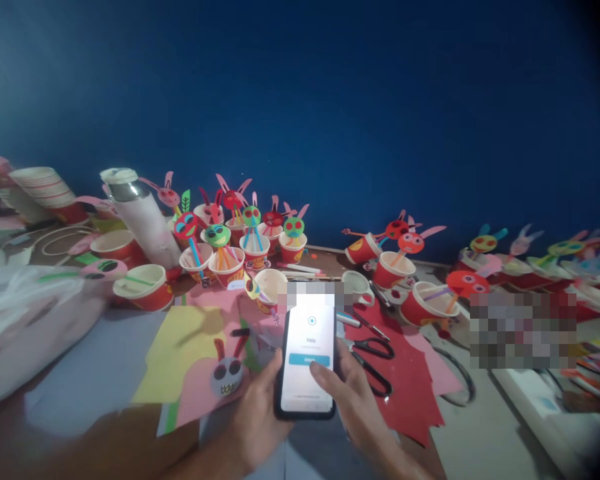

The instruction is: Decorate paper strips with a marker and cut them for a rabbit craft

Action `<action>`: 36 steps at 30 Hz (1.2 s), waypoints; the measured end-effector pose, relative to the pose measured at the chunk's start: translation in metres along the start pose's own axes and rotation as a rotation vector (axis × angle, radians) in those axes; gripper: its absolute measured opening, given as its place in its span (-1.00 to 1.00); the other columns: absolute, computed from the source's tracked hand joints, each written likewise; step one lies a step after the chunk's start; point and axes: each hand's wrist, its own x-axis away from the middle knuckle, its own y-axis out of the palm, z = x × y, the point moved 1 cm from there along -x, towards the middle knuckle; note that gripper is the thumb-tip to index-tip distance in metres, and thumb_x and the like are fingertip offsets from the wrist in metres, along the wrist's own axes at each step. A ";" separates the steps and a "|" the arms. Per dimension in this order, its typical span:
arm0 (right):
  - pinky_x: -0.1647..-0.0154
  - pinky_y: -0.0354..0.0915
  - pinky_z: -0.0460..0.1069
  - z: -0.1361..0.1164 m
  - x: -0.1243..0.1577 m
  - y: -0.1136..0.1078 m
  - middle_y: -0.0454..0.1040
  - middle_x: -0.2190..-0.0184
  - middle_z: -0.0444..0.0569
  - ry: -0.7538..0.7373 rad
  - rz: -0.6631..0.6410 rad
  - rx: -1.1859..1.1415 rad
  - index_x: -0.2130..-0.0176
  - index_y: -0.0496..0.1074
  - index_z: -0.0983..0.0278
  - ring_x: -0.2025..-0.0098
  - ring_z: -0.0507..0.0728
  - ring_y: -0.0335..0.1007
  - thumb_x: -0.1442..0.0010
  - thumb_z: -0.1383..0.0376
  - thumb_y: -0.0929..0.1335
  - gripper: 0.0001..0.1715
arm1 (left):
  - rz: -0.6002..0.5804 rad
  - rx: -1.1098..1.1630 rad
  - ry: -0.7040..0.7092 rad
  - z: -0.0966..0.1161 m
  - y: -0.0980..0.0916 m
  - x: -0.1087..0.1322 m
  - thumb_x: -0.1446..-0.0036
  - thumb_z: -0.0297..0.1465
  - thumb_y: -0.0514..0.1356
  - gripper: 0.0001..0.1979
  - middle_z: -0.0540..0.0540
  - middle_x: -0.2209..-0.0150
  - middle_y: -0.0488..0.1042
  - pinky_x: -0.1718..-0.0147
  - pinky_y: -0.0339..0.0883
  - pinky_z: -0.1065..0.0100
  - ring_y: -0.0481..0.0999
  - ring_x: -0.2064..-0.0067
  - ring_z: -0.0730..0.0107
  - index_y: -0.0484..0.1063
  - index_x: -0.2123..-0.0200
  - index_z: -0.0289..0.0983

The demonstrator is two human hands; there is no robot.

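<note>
Left hand (255,417) gripping a phone (307,360) along one edge, right hand (350,393) wrapped around the other edge, thumb over the screen. Phone held above the desk (480,427), just beside scissors (373,363) on red paper (410,393), paper cups (227,267) beyond.

We note the left hand (256,417) curled and gripping, its left forearm (105,450) reaching in low from the lower left, while the right hand (350,407) also grips, its right thumb (325,378) extended inward, right forearm (395,460) angled from the lower right.
</note>
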 end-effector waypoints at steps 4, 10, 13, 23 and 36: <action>0.23 0.39 0.08 0.001 0.000 -0.002 0.58 0.21 0.01 -0.018 0.017 0.051 0.05 0.35 0.25 0.21 0.26 0.50 -0.01 0.14 0.45 -0.48 | 0.034 -0.021 -0.006 0.002 0.002 0.001 -0.29 -0.26 -0.01 -0.60 -0.19 0.27 0.61 -0.09 0.18 0.19 0.50 0.03 0.12 0.56 0.17 -0.37; 0.24 0.41 0.08 0.002 0.001 0.000 0.58 0.25 -0.02 -0.011 0.046 0.048 0.05 0.34 0.24 0.22 0.25 0.51 0.04 0.17 0.46 -0.45 | 0.012 -0.046 0.022 0.001 0.000 0.003 -0.26 -0.23 0.04 -0.62 -0.18 0.25 0.60 -0.09 0.17 0.19 0.51 0.05 0.11 0.57 0.18 -0.35; 0.24 0.40 0.08 0.000 0.003 0.002 0.58 0.28 -0.04 -0.021 0.057 0.082 0.08 0.34 0.24 0.24 0.23 0.50 0.07 0.21 0.47 -0.46 | -0.005 -0.033 0.013 0.002 -0.001 0.003 -0.28 -0.24 -0.01 -0.59 -0.20 0.24 0.60 -0.10 0.16 0.19 0.51 0.04 0.11 0.56 0.15 -0.38; 0.17 0.39 0.09 -0.001 0.003 -0.004 0.56 0.18 -0.03 -0.014 -0.015 0.130 0.03 0.31 0.22 0.17 0.24 0.49 -0.04 0.23 0.43 -0.51 | -0.038 -0.033 0.020 0.002 0.001 0.002 -0.29 -0.26 -0.02 -0.60 -0.19 0.23 0.60 -0.10 0.17 0.18 0.49 0.01 0.12 0.53 0.11 -0.38; 0.14 0.39 0.10 -0.002 0.003 -0.003 0.55 0.11 -0.04 -0.013 -0.029 -0.015 -0.07 0.31 0.16 0.12 0.24 0.49 -0.12 0.14 0.40 -0.47 | -0.034 -0.005 -0.008 0.001 0.002 0.002 -0.29 -0.28 -0.01 -0.61 -0.20 0.24 0.60 -0.09 0.19 0.19 0.51 0.04 0.12 0.55 0.15 -0.38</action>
